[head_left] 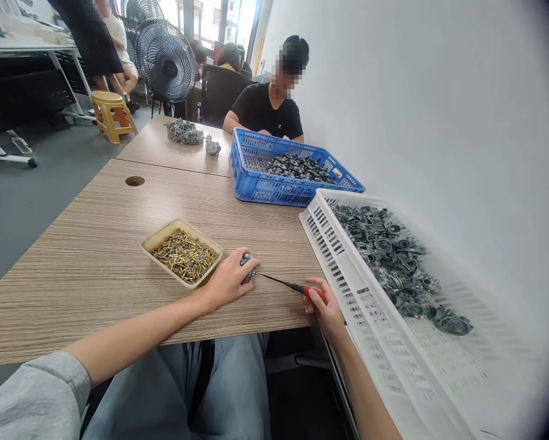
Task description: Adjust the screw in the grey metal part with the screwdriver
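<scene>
My left hand [232, 276] is closed around a small grey metal casting [248, 269] and holds it down on the wooden table. In my right hand [323, 305] is a screwdriver [297, 287] with a red and black handle. Its thin dark shaft points left, and the tip reaches the right side of the casting. Whether the tip sits in a screw is too small to tell. Just left of my left hand stands a cream tray [201, 282] full of small brass-coloured screws or pins [182, 253].
A white crate [342, 269] of grey metal castings [388, 244] stands at my right. Beyond it sits a blue crate [274, 194] of similar parts, with a person [274, 110] behind. A filled clear container [185, 131] and one loose casting [212, 145] lie farther back. The table has a round hole [135, 181].
</scene>
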### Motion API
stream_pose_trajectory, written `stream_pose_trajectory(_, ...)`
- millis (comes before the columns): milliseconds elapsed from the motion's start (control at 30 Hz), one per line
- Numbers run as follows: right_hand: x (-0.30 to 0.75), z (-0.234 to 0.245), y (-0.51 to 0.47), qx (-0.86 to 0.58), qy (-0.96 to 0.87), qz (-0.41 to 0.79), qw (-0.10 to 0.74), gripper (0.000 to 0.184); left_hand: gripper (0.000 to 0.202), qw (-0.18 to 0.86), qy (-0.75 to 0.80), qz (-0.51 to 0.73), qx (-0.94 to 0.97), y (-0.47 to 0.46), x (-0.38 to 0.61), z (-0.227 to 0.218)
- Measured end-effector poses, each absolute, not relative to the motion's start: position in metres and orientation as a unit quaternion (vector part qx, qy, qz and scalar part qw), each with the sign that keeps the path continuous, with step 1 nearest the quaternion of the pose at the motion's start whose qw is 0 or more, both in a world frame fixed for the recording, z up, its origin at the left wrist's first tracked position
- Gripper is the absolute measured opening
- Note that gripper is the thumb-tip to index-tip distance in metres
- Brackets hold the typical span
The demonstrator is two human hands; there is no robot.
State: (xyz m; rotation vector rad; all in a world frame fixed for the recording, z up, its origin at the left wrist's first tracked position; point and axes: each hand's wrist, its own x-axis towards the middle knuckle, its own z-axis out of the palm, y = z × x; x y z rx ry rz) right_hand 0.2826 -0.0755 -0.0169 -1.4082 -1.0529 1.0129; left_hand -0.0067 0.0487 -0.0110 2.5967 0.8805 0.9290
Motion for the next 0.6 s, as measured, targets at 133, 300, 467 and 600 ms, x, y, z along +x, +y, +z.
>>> stream_pose_trajectory(133, 0.2846, -0.0185, -0.0738, -0.577, -0.444, 0.413, 0.548, 0.033, 0.045, 0.115, 0.298, 0.315, 0.894, 0.0487, -0.0066, -0.0112)
stream_pose_trajectory(300, 0.2864, -0.0215, -0.0735, -0.582, -0.454, 0.4, 0.544, 0.032, 0.045, 0.108, 0.294, 0.317, 0.895, 0.0486, -0.0063, -0.0109)
stream_pose_trajectory(467, 0.2853, -0.0184, -0.0738, -0.589, -0.455, 0.39, 0.541, 0.035, 0.045, 0.109, 0.294, 0.317, 0.895, 0.0484, -0.0064, -0.0109)
stream_pose_trajectory(600, 0.2836, -0.0209, -0.0716, -0.588, -0.455, 0.392, 0.542, 0.033, 0.045, 0.111, 0.294, 0.321, 0.894, 0.0487, -0.0063, -0.0119)
